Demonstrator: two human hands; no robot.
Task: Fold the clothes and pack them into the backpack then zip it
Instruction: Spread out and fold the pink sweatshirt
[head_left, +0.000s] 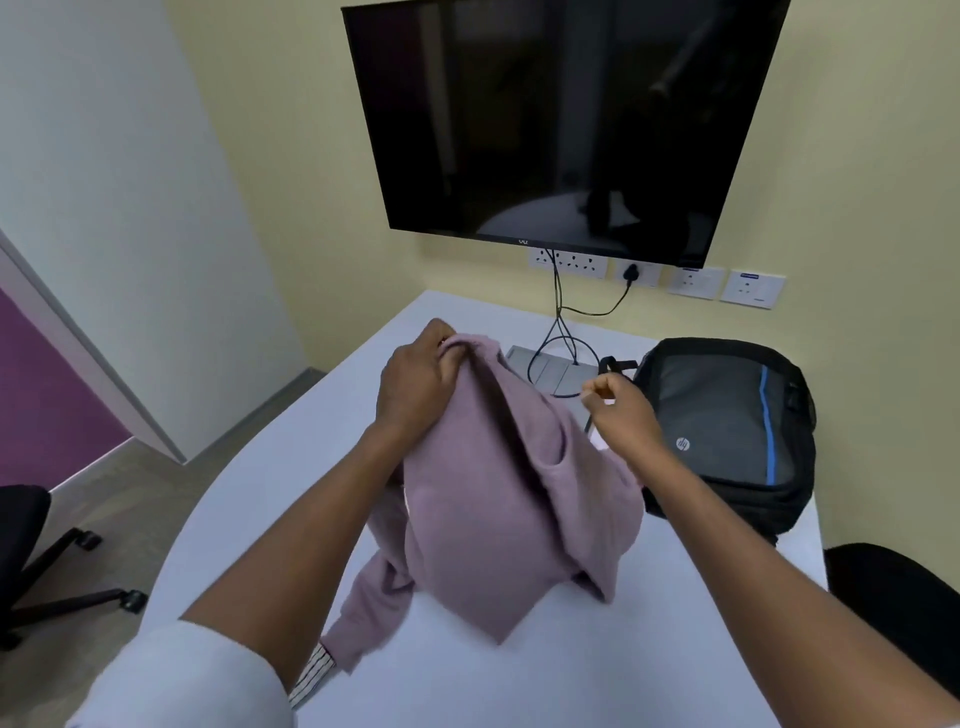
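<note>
While lying flat at the right of the white table (260, 457), black HP backpack (727, 431) (grey front panel, blue stripe), contents not visible. Left hand (415, 379) raised mid-table, clenched on the top edge of a mauve sweater (498, 514), lower hem and one sleeve draping onto the tabletop. Right hand (621, 410) loosely curled beside the sweater, just before the backpack, grip uncertain.

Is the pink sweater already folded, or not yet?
Not yet folded. The left hand holds the pink sweater up by one edge; it hangs bunched, one sleeve trailing on the table.
</note>
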